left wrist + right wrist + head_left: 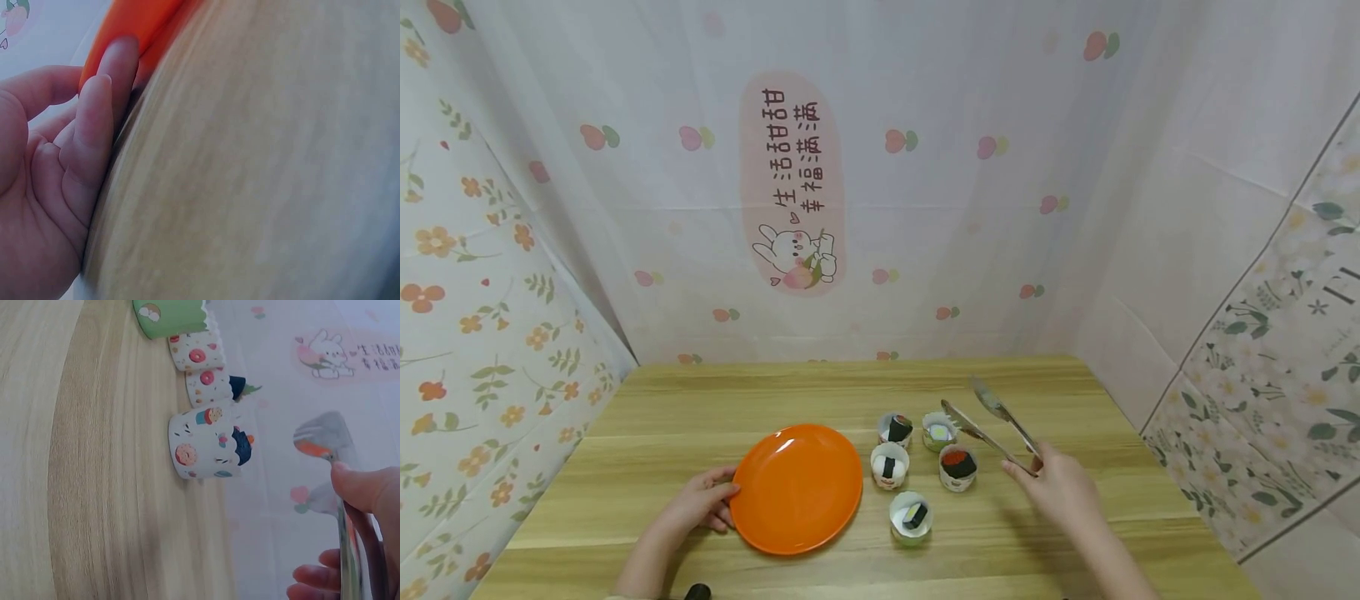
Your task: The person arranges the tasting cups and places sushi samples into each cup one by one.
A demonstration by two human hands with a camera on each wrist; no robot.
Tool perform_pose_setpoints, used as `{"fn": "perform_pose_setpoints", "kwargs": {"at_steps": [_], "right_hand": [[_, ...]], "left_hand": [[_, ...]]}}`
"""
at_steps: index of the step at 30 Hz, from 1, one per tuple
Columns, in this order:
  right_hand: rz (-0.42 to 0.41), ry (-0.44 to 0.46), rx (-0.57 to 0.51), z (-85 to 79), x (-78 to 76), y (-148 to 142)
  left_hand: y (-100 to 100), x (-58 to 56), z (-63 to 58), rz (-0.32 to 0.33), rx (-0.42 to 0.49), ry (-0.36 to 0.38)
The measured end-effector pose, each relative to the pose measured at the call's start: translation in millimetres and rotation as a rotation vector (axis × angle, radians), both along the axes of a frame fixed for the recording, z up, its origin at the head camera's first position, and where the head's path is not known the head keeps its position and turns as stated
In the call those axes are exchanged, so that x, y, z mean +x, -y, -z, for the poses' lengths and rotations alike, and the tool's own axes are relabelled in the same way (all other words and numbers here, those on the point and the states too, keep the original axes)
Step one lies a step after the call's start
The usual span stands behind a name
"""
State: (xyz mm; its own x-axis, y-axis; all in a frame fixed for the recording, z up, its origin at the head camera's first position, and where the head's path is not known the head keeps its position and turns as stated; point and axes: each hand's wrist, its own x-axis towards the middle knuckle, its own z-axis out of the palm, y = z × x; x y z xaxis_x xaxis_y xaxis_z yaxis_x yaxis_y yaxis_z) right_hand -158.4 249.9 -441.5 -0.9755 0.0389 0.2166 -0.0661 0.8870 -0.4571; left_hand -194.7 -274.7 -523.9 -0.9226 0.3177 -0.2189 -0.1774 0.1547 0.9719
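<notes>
My left hand grips the left rim of a round orange plate, which lies on the table. Close up in the left wrist view, fingers and thumb meet at the edge of the plate. With my right hand I hold metal tongs, their two arms spread apart and nothing between the tips. The tongs point away from me, just right of several paper cups with sushi pieces. Nearest to them are a cup with red-topped sushi and a green cup with a pale roll.
Left of these stand a cup with dark-wrapped sushi and one with a white piece banded in black. Another green cup sits nearer me. Patterned cloth hangs behind the wooden table and on both sides.
</notes>
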Motion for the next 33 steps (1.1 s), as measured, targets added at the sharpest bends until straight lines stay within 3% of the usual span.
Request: {"fn": "perform_pose_setpoints", "kwargs": {"at_steps": [9, 33], "right_hand": [[0.077, 0.022, -0.089, -1.7, -1.8, -8.9], [0.183, 0.024, -0.138, 3.8, -10.0, -29.5]], "left_hand": [[-2.1, 3.7, -3.6, -0.009, -0.019, 0.005], [-1.5, 2.6, -1.7, -0.012, -0.018, 0.001]]}}
